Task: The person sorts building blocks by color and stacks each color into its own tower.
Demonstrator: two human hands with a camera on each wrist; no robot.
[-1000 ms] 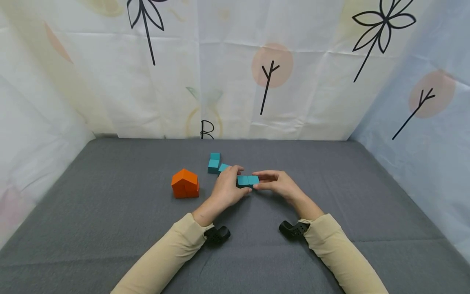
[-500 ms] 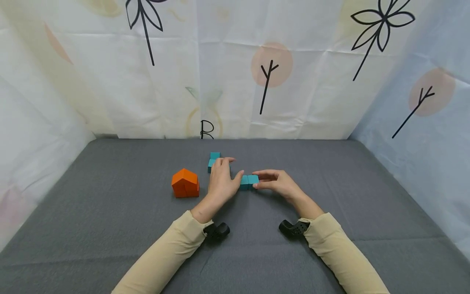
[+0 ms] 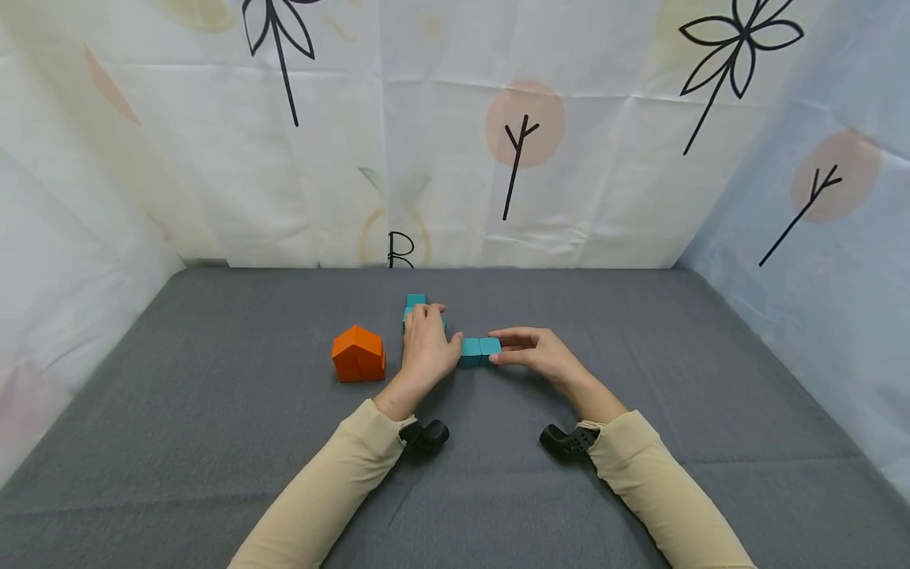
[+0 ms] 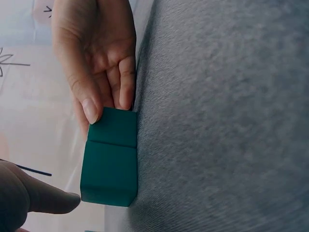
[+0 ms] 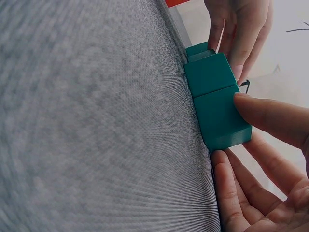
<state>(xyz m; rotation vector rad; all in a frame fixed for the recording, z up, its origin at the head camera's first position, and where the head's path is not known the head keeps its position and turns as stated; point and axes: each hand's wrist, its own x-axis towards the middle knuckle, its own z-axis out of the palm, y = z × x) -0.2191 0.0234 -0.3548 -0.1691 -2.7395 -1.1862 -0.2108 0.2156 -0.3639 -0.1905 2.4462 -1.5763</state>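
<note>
Moving the left hand off the joined blocks to farther blocks beneath its fingers, cannot tell whether gripping; leaving the pair pinched and steadied by the right hand alone.

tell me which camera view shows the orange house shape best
The head view: the orange house shape appears whole and unobstructed on the gray cloth. The right wrist view has only an orange-red patch, likely part of it, cropped by the top edge. The left wrist view shows none of it.
</note>
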